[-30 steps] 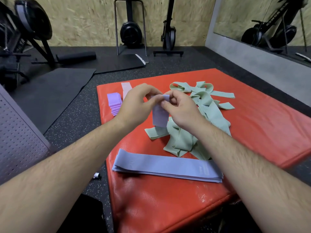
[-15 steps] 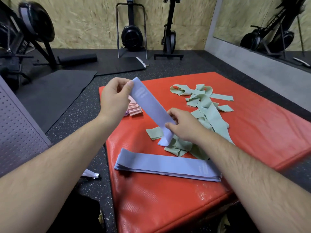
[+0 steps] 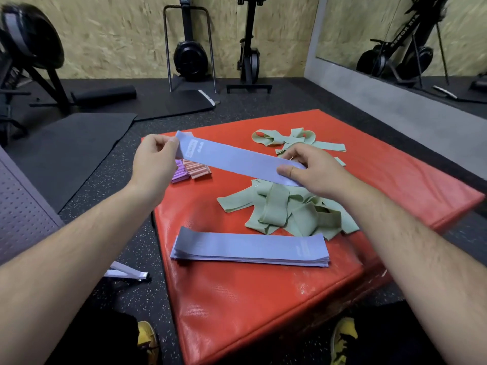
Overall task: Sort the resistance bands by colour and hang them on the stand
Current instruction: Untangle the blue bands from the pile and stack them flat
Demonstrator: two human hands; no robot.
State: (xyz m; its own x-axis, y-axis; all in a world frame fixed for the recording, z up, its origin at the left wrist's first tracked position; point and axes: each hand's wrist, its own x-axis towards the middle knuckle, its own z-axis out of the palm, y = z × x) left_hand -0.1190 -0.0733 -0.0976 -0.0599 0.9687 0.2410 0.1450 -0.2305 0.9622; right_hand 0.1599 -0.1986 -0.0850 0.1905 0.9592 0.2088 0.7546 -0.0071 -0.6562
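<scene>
Pinched at both ends, no slack. Printed end of a flat periwinkle fabric band [image 3: 232, 160] held in the curled fingers and thumb of the left hand [image 3: 155, 160]. Other end held by the right hand [image 3: 311, 172], thumb on top. Stretched flat in the air, left end slightly higher, above the red vinyl mat [image 3: 263, 299] and touching nothing below.

Nearer the body on the mat: squared stack of matching periwinkle bands [image 3: 250, 247]. Between stack and held band: loose tangle of sage-green bands [image 3: 287, 209], unsorted. Under the left end: rolled pink and purple bands [image 3: 192, 171], side by side.

Probable step: laying this band on the periwinkle stack. Keep tension even to prevent a twist. Lower both ends together. Square the short edges before release. Stay clear of the green tangle. Stand not identified with certainty. Hanging apparently not begun.
</scene>
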